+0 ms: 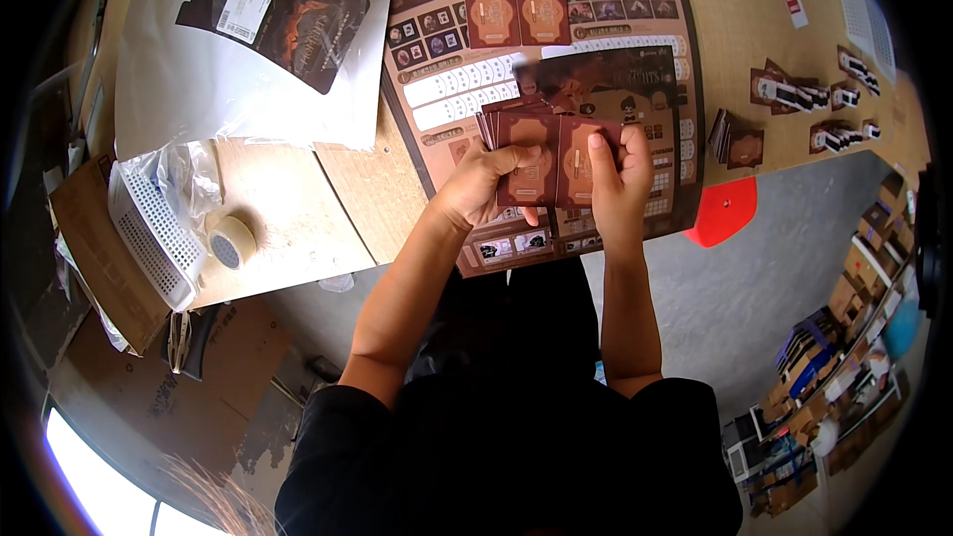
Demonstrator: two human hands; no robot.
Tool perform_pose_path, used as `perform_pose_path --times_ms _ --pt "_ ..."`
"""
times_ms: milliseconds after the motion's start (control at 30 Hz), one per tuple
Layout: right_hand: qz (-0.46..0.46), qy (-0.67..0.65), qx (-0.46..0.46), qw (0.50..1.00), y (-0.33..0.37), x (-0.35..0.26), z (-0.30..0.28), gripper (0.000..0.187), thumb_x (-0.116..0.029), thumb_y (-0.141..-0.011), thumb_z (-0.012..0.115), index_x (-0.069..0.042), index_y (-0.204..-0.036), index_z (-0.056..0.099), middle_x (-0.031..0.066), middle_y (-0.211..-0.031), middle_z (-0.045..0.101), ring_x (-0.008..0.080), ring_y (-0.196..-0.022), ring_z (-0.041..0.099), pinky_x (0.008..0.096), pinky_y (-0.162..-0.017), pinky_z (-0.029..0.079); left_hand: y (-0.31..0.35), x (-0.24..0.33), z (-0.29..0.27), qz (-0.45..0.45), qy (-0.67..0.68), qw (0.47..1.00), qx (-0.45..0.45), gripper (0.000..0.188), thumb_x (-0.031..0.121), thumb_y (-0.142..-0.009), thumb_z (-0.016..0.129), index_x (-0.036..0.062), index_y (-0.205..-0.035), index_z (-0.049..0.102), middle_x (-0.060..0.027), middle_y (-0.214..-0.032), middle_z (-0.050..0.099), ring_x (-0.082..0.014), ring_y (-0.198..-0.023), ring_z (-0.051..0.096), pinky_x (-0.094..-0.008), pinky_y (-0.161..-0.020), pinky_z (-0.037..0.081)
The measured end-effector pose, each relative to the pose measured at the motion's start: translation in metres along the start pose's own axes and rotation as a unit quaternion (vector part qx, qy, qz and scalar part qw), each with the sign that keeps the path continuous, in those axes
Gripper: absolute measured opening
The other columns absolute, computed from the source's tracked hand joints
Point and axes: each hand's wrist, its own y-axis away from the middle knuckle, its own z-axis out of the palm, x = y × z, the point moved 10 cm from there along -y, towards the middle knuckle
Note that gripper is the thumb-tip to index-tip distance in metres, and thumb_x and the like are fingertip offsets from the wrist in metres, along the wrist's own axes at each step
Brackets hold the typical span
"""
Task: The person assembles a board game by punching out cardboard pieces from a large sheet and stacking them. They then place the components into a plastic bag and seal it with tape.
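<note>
Over the near part of a brown printed sheet (427,139), both my hands are closed on dark red cards with pale gold frames. My left hand (481,184) grips a fanned stack of cards (528,134), thumb across the front one. My right hand (622,179) pinches a matching card (576,179) beside it, thumb on its face. Whether the two cards are joined cannot be made out. Just beyond the hands lies a dark, glossy printed piece (635,74), partly covered. Farther off, a pair of similar red cards (516,12) rests flat on the sheet.
White plastic wrapping (159,89) lies at left under a dark flat package (308,30). Nearer are a white perforated basket (149,228) and a tape roll (231,242). Several small card stacks (784,94) occupy the right side. A red stool (723,213) stands below the table edge.
</note>
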Motion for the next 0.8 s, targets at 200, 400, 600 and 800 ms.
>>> perform_pose_path --times_ms 200,400,600,800 --pt "-0.038 0.004 0.021 0.999 0.006 -0.005 -0.004 0.01 -0.005 -0.084 0.054 0.0 -0.083 0.045 0.0008 -0.071 0.052 0.0027 -0.063 0.045 0.0177 -0.056 0.038 0.002 0.001 0.002 0.0 0.007 1.0 0.006 0.035 0.001 -0.078 0.052 -0.0044 -0.111 0.041 -0.0163 -0.093 0.057 -0.0264 -0.069 0.063 -0.0353 -0.035 0.053" --pt "-0.069 -0.018 0.053 0.996 0.011 -0.015 -0.004 0.011 -0.004 -0.084 0.054 0.0 -0.081 0.044 0.0025 -0.072 0.053 0.0039 -0.065 0.047 0.0186 -0.058 0.04 0.001 0.003 -0.001 0.001 0.01 1.0 0.002 0.036 0.0 -0.078 0.051 -0.0022 -0.112 0.039 -0.0168 -0.094 0.057 -0.0271 -0.068 0.063 -0.036 -0.034 0.053" --pt "-0.12 0.023 0.054 0.991 0.012 -0.019 -0.005 0.013 -0.006 -0.084 0.054 -0.001 -0.08 0.043 0.0019 -0.071 0.053 0.0033 -0.062 0.046 0.018 -0.056 0.039 0.003 0.01 0.004 0.005 -0.06 0.998 0.0 0.035 -0.001 -0.078 0.05 -0.0022 -0.112 0.042 -0.0168 -0.097 0.057 -0.0269 -0.075 0.062 -0.035 -0.037 0.054" --pt "-0.057 0.049 0.173 0.982 -0.007 -0.02 -0.089 0.015 -0.017 -0.089 0.05 -0.004 -0.083 0.046 -0.0002 -0.075 0.051 0.0033 -0.067 0.046 0.018 -0.06 0.041 0.023 0.069 -0.026 0.107 -0.045 0.992 -0.051 0.045 0.016 -0.076 0.048 -0.0058 -0.115 0.04 -0.0181 -0.093 0.057 -0.0265 -0.079 0.062 -0.0283 -0.04 0.055"
